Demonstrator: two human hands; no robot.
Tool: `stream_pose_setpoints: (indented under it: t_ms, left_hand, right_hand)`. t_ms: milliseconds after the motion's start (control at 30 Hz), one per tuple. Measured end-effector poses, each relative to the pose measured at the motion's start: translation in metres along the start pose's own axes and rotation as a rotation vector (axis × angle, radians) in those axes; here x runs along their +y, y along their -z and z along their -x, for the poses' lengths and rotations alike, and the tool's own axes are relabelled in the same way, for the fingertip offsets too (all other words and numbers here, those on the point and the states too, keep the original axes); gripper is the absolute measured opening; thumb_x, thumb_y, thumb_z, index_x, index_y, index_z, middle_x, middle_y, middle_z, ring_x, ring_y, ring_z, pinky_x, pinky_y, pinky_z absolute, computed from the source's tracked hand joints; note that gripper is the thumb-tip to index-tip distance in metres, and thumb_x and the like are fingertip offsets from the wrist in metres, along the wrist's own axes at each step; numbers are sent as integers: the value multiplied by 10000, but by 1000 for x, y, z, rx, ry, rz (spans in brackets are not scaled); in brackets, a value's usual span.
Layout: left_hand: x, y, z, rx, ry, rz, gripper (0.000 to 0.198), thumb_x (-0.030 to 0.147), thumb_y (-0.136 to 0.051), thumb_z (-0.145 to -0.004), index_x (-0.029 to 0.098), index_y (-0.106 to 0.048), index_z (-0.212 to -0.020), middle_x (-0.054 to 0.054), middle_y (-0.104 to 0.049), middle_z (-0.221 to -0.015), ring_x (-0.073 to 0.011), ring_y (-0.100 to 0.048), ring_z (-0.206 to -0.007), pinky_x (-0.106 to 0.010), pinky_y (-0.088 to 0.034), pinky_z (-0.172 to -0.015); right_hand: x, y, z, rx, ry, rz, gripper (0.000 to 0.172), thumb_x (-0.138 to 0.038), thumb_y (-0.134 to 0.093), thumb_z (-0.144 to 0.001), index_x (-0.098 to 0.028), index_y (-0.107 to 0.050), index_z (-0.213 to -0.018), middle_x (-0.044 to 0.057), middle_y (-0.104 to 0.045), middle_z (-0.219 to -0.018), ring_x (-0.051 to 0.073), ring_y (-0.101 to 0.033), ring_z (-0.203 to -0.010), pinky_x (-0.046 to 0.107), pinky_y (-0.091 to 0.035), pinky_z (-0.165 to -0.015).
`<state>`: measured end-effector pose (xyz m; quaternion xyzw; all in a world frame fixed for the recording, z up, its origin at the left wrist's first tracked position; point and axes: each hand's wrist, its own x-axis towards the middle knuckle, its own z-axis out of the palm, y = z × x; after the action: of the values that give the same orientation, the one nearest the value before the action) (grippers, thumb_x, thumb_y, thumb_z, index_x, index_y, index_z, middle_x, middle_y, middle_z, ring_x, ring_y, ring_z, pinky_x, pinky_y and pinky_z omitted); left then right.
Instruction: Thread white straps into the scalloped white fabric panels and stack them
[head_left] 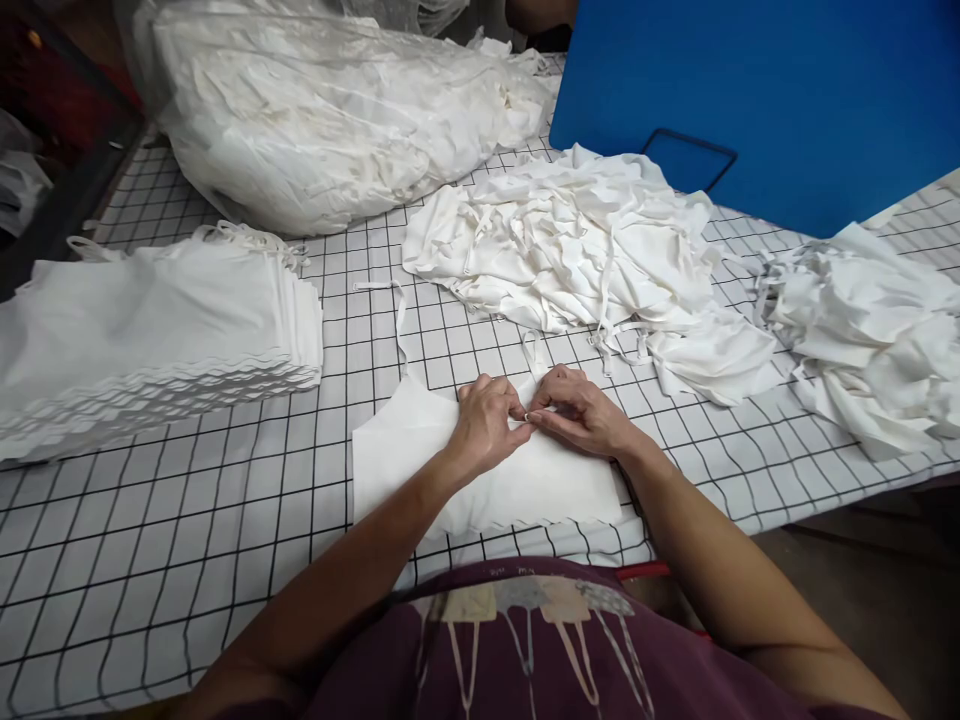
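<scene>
A white camisole (pixel 420 465) with thin straps lies flat on the table in front of me. Over its upper edge my left hand (pixel 487 418) and my right hand (pixel 577 412) meet, fingertips almost touching. Both are closed in a pinch on a small bit at the neckline; its exact form is too small to make out. One strap (pixel 403 320) stretches away from the camisole on the left, and another strap (pixel 533 352) shows just beyond my hands. Part of the neckline is hidden under my fingers.
A neat stack of white camisoles (pixel 165 320) stands at the left. Loose white garments form a heap (pixel 570 240) beyond my hands and another pile (pixel 877 330) at the right. Farther back are a stuffed clear plastic bag (pixel 322 120) and a blue panel (pixel 765 90). A checked cloth (pixel 247 530) covers the table.
</scene>
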<state>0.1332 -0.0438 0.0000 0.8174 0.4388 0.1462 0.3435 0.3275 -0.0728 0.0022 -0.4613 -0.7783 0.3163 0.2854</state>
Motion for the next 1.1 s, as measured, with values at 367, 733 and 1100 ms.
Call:
stream_pose_setpoints:
  t_ms: [367, 733, 1100]
  left_hand:
    - [0, -1, 0, -1, 2, -12, 151, 256, -708, -795, 188, -605, -709, -14, -647, -936, -232, -525, -1002, -415, -344, -882]
    - [-1, -1, 0, 2, -8, 12, 158, 270, -726, -802, 192, -638, -698, -10, -647, -929, -227, -528, -998, -416, -337, -880]
    - [-3, -3, 1, 21, -25, -21, 159, 293, -716, -793, 191, -620, -719, -20, -650, -950, -232, -520, -990, -420, -346, -882]
  right_hand:
    - [0, -1, 0, -16, 26, 31, 116, -266, -597, -932, -206, -624, -836, 14, -648, -775, 184, -515, -836, 381, -358, -864]
    - [6, 3, 3, -36, 20, 78, 91, -255, -606, -919, -210, -621, -841, 18, -642, -789, 194, -512, -865, 395, -355, -873]
    - [6, -3, 3, -10, 66, 87, 87, -279, -608, -928, -214, -648, -887, 42, -603, -869, 206, -514, -905, 417, -386, -875]
